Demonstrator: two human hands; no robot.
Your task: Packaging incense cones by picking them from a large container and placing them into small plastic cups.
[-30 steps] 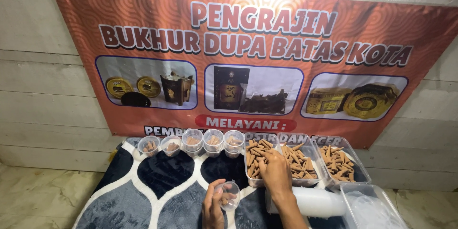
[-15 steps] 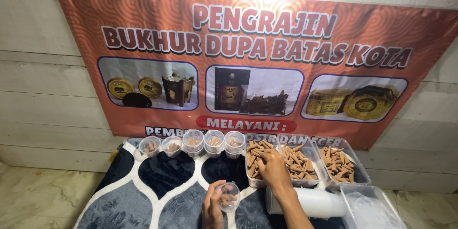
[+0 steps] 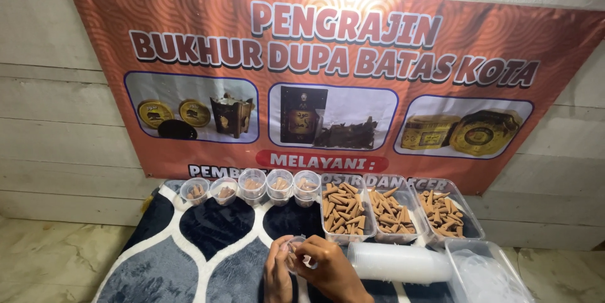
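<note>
Clear plastic cup [image 3: 293, 247] sits between both hands.

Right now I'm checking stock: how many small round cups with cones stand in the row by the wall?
5, side by side along the banner's foot: first cup, second cup, third cup, fourth cup, fifth cup. Some look stacked, so more may be hidden.

Orange banner [image 3: 353, 82] hangs above patterned rug [image 3: 189, 246].
</note>
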